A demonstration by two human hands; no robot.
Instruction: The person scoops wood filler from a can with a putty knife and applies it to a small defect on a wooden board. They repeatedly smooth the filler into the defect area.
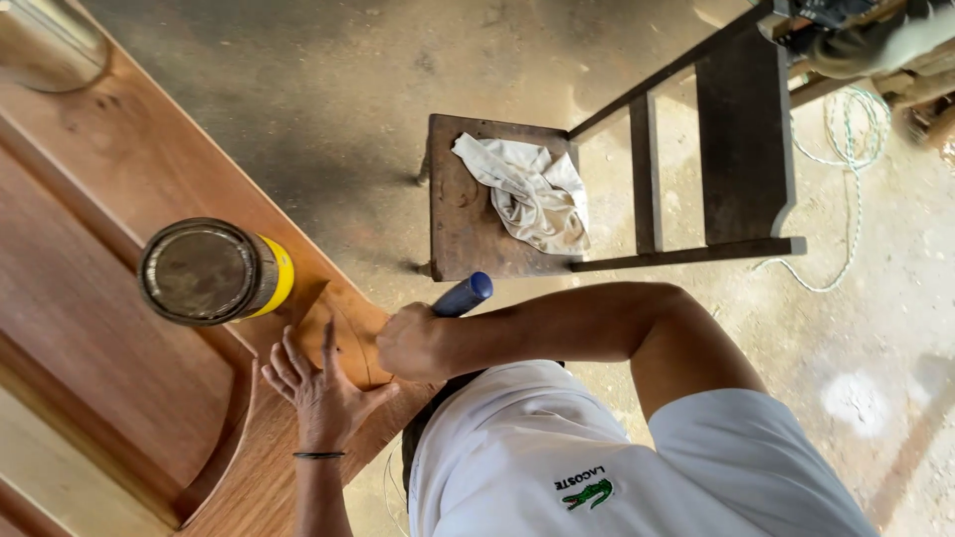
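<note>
- 1 white shirt point(597, 467) fills the near edge, with a small green emblem over a short line of dark lettering on its chest.
- 1 left hand point(320, 390) lies flat and fully spread, palm down, fingers fanned on the wooden door panel point(109, 378); a thin dark band circles its wrist.
- 1 right hand point(413, 343), just beside the left, is curled into a tight fist around the blue handle point(464, 295) of a tool; the handle's rounded end sticks up out of the fist, and the working end is hidden, so I cannot tell what tool it is.
- The fist sits at the curved moulded edge of the panel, where the reddish-brown wood meets the concrete floor point(328, 119).
- 1 round tin can point(211, 270) stands on the panel, near the spread fingers but apart from them; its lid is dull metal and its wall carries a yellow band of label.
- 1 more round metal rim point(50, 42) shows at the far corner of the panel, cut off by the frame.
- 1 dark wooden chair point(477, 224) lies beyond the hands, with 1 crumpled off-white rag point(527, 194) on its seat.
- 1 pale cord point(851, 149) loops over the floor farther off.
</note>
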